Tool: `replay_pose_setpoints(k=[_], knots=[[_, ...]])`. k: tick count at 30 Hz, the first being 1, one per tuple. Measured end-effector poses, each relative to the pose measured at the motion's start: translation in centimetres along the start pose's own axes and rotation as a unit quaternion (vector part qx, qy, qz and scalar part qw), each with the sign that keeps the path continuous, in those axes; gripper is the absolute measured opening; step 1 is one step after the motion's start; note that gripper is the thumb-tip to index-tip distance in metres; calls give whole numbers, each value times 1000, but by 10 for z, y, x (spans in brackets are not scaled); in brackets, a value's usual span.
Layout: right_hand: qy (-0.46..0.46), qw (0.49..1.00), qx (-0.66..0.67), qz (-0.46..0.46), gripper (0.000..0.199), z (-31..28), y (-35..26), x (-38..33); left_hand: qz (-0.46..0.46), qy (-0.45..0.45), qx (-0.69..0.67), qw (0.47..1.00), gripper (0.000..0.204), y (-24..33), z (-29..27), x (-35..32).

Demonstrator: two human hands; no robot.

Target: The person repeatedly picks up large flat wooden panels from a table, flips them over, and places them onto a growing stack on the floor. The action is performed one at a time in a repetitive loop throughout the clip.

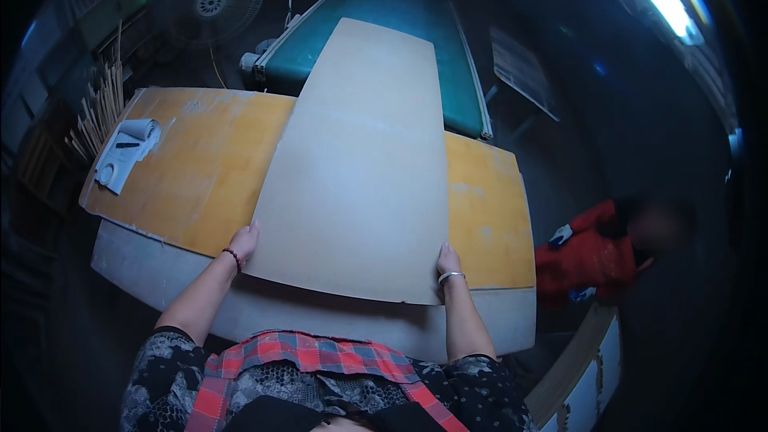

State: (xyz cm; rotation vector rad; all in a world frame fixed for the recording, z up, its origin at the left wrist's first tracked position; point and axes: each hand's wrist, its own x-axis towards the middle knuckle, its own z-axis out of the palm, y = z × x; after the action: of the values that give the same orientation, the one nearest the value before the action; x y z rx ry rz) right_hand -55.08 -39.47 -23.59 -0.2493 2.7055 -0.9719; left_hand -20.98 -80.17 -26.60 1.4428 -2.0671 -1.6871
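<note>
A large, thin, pale beige board [360,160] lies lengthwise in front of me, its far end over a green conveyor belt [400,12]. My left hand [245,244] is closed on the board's left edge near the close corner, thumb on top. On the opposite edge my right hand [449,259] grips it the same way. The fingers of both hands are mostly hidden under the board. The near edge is raised and casts a shadow on a grey-white panel [172,276]. Beneath the board, a yellow-orange panel [200,144] shows on both sides.
A paper pad [142,130] with a dark pen [126,145] lies at the yellow panel's left end. Thin wooden sticks [100,112] and a fan [210,2] stand beyond. To the right is a person in red [588,256] wearing gloves, with stacked boards [588,368] nearer me.
</note>
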Motion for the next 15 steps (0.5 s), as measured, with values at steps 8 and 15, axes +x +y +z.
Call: replay_pose_setpoints(k=[8, 15], knots=[[32, 997, 54, 38, 55, 48, 22, -233, -115, -123, -44, 985, 55, -73, -111, -135], [54, 979, 91, 176, 56, 124, 103, -460, -208, -151, -39, 966, 53, -182, -176, -261]])
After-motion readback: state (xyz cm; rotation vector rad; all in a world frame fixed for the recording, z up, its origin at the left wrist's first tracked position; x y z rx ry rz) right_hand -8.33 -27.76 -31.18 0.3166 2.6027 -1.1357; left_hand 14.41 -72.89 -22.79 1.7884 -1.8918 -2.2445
